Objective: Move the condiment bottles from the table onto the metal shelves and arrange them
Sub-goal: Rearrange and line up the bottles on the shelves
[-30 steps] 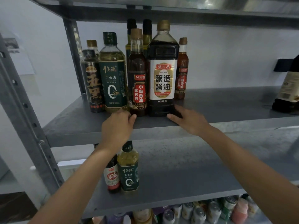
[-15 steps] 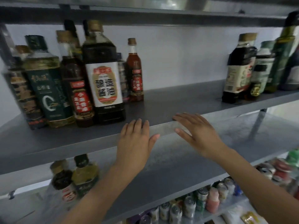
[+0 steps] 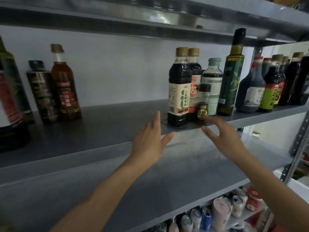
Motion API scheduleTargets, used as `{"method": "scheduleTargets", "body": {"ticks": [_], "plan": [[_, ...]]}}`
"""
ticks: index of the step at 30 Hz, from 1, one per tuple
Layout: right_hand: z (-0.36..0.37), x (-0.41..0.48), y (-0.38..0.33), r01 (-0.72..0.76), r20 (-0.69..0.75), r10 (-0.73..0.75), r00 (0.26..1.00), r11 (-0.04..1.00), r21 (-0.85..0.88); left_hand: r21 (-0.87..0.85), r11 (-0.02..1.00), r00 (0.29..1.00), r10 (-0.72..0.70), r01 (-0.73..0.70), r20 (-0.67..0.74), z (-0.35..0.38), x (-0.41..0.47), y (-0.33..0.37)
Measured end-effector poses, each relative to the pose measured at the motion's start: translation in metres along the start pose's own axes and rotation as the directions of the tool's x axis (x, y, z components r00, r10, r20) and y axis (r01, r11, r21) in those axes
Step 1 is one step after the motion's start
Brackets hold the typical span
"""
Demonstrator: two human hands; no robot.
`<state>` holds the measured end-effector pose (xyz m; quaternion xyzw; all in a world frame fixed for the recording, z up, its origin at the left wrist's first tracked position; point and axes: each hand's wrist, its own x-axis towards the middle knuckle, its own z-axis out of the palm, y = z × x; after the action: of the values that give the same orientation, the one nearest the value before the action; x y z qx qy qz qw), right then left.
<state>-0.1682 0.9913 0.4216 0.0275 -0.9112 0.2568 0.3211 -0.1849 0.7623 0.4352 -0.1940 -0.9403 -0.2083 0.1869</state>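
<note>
While left hand (image 3: 148, 143) and right hand (image 3: 224, 141) hover empty, fingers spread, bottles (image 3: 179, 91) stand ahead.
Small bottle (image 3: 203, 107) stands upright just beyond right fingertips (image 3: 204, 129).

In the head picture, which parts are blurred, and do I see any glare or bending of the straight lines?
Head view: the bottles at the far left are smeared, labels unreadable; the cream-label bottle near the middle is sharper; a bright glare patch lies on the underside of the upper shelf; the shelf edges slant and bow, as a wide lens gives.
</note>
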Motion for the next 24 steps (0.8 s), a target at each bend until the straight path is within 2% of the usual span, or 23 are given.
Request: {"method": "scheduleTargets", "body": {"ticks": [2, 4, 6, 8, 14, 18, 21, 24], "plan": [[-0.013, 0.015, 0.023, -0.018, -0.068, 0.023, 0.997, 0.997, 0.081, -0.204, 0.978, 0.999, -0.05, 0.049, 0.004, 0.011, 0.02, 0.022], [-0.022, 0.031, 0.038, -0.077, -0.068, 0.093, 0.993, 0.977, 0.198, -0.36, 0.932, 0.997, -0.067, 0.046, -0.044, 0.021, 0.04, 0.035], [-0.025, 0.047, 0.048, -0.129, -0.032, 0.143, 0.989, 0.952, 0.278, -0.465, 0.885, 0.99, -0.09, 0.03, -0.107, 0.028, 0.058, 0.042], [-0.023, 0.06, 0.056, -0.158, 0.001, 0.167, 0.986, 0.929, 0.334, -0.529, 0.847, 0.984, -0.135, 0.056, -0.112, 0.031, 0.072, 0.044], [-0.003, 0.071, 0.051, -0.049, -0.131, 0.108, 0.985, 0.919, 0.391, -0.578, 0.809, 0.971, -0.21, 0.106, -0.116, 0.035, 0.086, 0.041], [0.011, 0.07, 0.041, -0.063, -0.049, 0.088, 0.995, 0.923, 0.38, -0.565, 0.815, 0.975, -0.21, 0.13, -0.078, 0.029, 0.09, 0.04], [0.017, 0.068, 0.035, -0.062, -0.055, 0.081, 0.995, 0.955, 0.289, -0.575, 0.806, 0.98, -0.197, 0.143, -0.032, 0.024, 0.091, 0.037], [0.014, 0.067, 0.03, -0.102, -0.04, 0.118, 0.992, 0.952, 0.288, -0.593, 0.792, 0.984, -0.179, 0.142, -0.003, 0.021, 0.09, 0.032]]}}
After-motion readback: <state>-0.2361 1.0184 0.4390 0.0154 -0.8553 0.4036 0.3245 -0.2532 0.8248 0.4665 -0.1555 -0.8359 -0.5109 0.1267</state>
